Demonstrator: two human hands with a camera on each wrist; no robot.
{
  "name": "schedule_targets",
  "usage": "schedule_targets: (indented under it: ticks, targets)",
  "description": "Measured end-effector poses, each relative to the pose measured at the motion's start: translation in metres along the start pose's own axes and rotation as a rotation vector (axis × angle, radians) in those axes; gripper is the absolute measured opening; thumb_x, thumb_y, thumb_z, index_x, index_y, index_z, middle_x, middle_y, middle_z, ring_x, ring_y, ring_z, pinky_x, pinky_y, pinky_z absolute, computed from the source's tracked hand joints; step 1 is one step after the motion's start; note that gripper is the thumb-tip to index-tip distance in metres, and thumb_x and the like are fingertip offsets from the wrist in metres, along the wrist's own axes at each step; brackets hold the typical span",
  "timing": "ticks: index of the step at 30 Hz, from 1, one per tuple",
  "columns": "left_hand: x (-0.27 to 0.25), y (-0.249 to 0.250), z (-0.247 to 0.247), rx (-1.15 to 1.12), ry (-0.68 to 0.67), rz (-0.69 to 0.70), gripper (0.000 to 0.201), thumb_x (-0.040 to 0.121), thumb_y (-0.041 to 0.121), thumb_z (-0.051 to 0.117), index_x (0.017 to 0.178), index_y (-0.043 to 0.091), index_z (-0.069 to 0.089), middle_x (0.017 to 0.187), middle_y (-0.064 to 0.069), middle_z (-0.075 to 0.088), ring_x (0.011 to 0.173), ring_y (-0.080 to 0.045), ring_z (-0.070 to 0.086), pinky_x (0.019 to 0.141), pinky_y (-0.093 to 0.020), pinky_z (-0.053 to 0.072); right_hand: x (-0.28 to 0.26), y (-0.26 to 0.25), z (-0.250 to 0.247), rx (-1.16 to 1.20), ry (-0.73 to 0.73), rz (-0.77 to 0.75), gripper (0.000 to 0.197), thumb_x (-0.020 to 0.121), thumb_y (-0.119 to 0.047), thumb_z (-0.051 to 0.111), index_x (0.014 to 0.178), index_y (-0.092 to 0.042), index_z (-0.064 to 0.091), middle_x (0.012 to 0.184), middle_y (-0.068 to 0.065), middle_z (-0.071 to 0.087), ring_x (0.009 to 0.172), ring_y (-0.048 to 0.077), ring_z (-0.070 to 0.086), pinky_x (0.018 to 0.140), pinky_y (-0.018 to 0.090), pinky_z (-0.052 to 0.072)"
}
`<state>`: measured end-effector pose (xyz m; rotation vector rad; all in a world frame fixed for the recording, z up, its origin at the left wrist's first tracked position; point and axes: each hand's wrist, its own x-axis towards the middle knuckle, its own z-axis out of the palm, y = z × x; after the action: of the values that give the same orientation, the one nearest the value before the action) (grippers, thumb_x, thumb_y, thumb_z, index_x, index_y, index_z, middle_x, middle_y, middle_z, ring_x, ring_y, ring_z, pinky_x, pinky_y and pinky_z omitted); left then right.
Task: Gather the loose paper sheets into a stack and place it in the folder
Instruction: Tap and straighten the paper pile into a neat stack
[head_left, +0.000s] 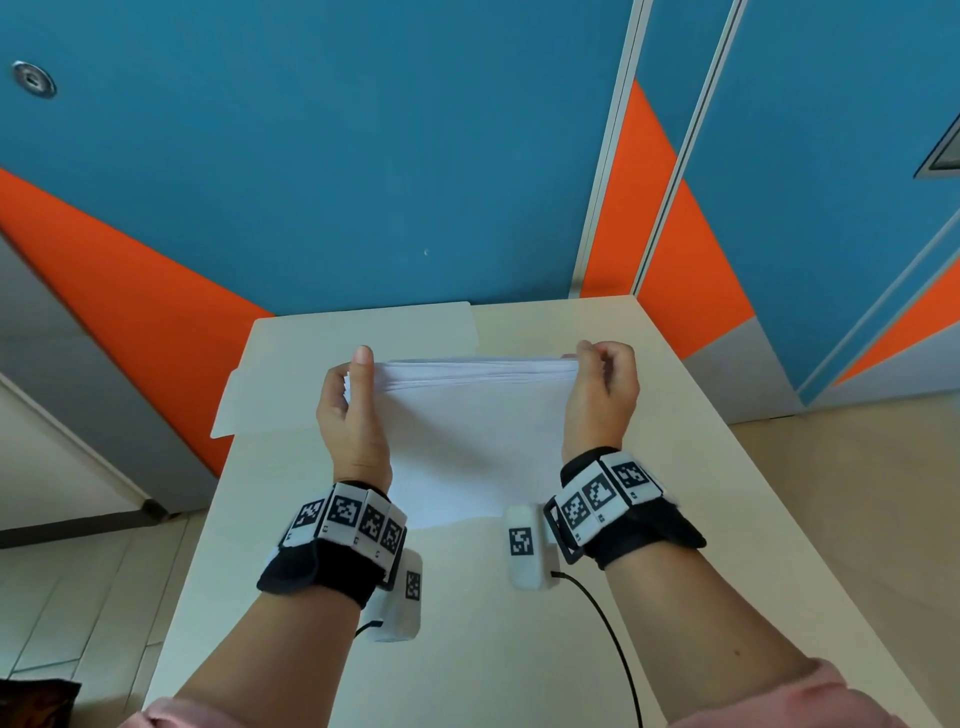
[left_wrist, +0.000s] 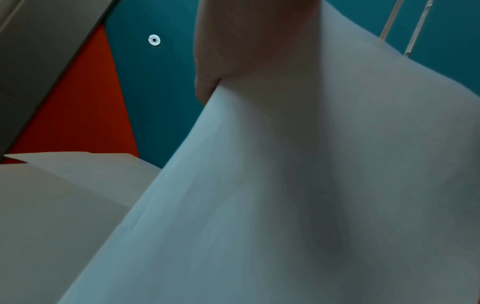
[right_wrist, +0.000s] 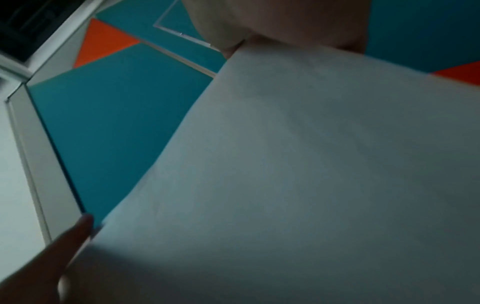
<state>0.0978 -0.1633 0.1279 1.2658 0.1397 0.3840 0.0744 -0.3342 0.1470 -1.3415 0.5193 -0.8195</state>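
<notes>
A stack of white paper sheets (head_left: 467, 431) stands upright on its lower edge on the cream table (head_left: 467, 623), held between both hands. My left hand (head_left: 353, 395) grips the stack's left side, thumb on the near face. My right hand (head_left: 602, 384) pinches the upper right corner. The sheets' top edges are roughly even. The paper (left_wrist: 285, 195) fills the left wrist view, and the same paper (right_wrist: 298, 174) fills the right wrist view. A cream folder (head_left: 358, 338) lies open flat on the table behind and to the left of the stack.
The table stands against a blue and orange wall (head_left: 337, 156). Its left edge drops to a tiled floor (head_left: 78, 597). A black cable (head_left: 613, 639) runs from the right wrist camera across the near table. A dark object (head_left: 36, 701) sits at the bottom left.
</notes>
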Motion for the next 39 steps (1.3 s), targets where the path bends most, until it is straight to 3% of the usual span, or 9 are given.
schedule_targets:
  ticks: [3, 7, 12, 18, 26, 29, 32, 35, 39]
  targets:
    - [-0.003, 0.0, 0.006, 0.041, 0.039, 0.022, 0.033, 0.079, 0.05, 0.053, 0.065, 0.022, 0.044, 0.063, 0.012, 0.04, 0.057, 0.001, 0.039, 0.061, -0.015, 0.032, -0.002, 0.002, -0.004, 0.01, -0.056, -0.027, 0.012, 0.093, -0.018, 0.051, 0.081, -0.018, 0.052, 0.07, -0.008, 0.048, 0.058, -0.006, 0.043, 0.062, 0.009, 0.037]
    - [-0.002, 0.0, 0.009, 0.088, 0.067, 0.031, 0.018, 0.076, 0.034, 0.059, 0.065, 0.024, 0.049, 0.063, 0.005, 0.044, 0.063, -0.015, 0.041, 0.063, -0.027, 0.037, -0.005, 0.004, -0.006, 0.016, -0.091, 0.013, 0.016, 0.085, -0.022, 0.063, 0.08, -0.029, 0.049, 0.069, -0.008, 0.037, 0.065, 0.006, 0.039, 0.064, 0.016, 0.036]
    - [-0.003, 0.005, 0.014, 0.085, 0.108, 0.07, 0.029, 0.087, 0.033, 0.06, 0.064, 0.021, 0.045, 0.061, 0.008, 0.041, 0.05, 0.001, 0.039, 0.054, -0.012, 0.032, -0.005, 0.005, -0.007, 0.022, -0.084, 0.022, 0.014, 0.087, -0.016, 0.059, 0.078, -0.023, 0.052, 0.061, -0.006, 0.038, 0.054, 0.003, 0.036, 0.053, 0.01, 0.034]
    - [0.005, 0.002, 0.007, 0.081, 0.115, 0.037, 0.019, 0.081, 0.032, 0.053, 0.066, 0.022, 0.049, 0.069, 0.005, 0.043, 0.07, -0.013, 0.038, 0.066, -0.025, 0.032, -0.004, 0.004, -0.009, 0.061, -0.119, 0.03, 0.015, 0.089, -0.014, 0.054, 0.08, -0.026, 0.053, 0.068, 0.002, 0.049, 0.053, -0.004, 0.045, 0.062, 0.011, 0.039]
    - [0.009, 0.004, -0.001, 0.102, -0.117, 0.02, 0.025, 0.078, 0.042, 0.06, 0.095, 0.026, 0.053, 0.082, 0.006, 0.047, 0.068, -0.001, 0.046, 0.067, -0.018, 0.037, -0.004, 0.002, -0.013, 0.079, -0.255, 0.139, 0.004, 0.079, -0.033, 0.057, 0.082, -0.034, 0.058, 0.086, 0.001, 0.059, 0.085, 0.019, 0.055, 0.09, 0.041, 0.047]
    - [0.014, -0.006, -0.018, 0.161, -0.301, -0.049, 0.06, 0.058, 0.041, 0.07, 0.111, 0.036, 0.043, 0.099, -0.001, 0.052, 0.078, -0.011, 0.055, 0.074, -0.024, 0.048, 0.0, 0.003, -0.026, 0.032, -0.434, 0.122, 0.028, 0.075, -0.041, 0.064, 0.101, -0.038, 0.055, 0.104, -0.007, 0.056, 0.099, 0.008, 0.055, 0.093, 0.026, 0.047]
    - [0.019, -0.02, -0.038, 0.206, -0.445, -0.212, 0.078, 0.048, 0.028, 0.081, 0.119, 0.016, 0.05, 0.109, -0.001, 0.066, 0.097, -0.018, 0.065, 0.08, -0.032, 0.052, 0.003, 0.012, -0.043, 0.031, -0.638, 0.214, 0.06, 0.075, 0.0, 0.072, 0.12, -0.03, 0.047, 0.109, -0.009, 0.058, 0.092, -0.004, 0.06, 0.075, 0.009, 0.05]
    - [0.013, -0.022, -0.039, 0.229, -0.464, -0.262, 0.033, 0.062, 0.012, 0.08, 0.093, 0.011, 0.066, 0.081, 0.007, 0.076, 0.077, -0.009, 0.07, 0.076, -0.033, 0.048, -0.002, 0.02, -0.047, -0.211, -0.65, 0.275, 0.037, 0.073, 0.004, 0.073, 0.093, -0.024, 0.062, 0.097, -0.002, 0.067, 0.089, 0.015, 0.065, 0.08, 0.027, 0.056]
    - [0.017, -0.006, -0.028, 0.137, -0.435, -0.175, 0.017, 0.079, -0.002, 0.064, 0.085, 0.014, 0.066, 0.074, 0.012, 0.075, 0.07, -0.004, 0.069, 0.068, -0.024, 0.053, 0.004, 0.009, -0.038, -0.137, -0.581, 0.195, 0.026, 0.075, -0.002, 0.074, 0.08, -0.025, 0.062, 0.085, -0.008, 0.066, 0.077, 0.005, 0.064, 0.068, 0.013, 0.052]
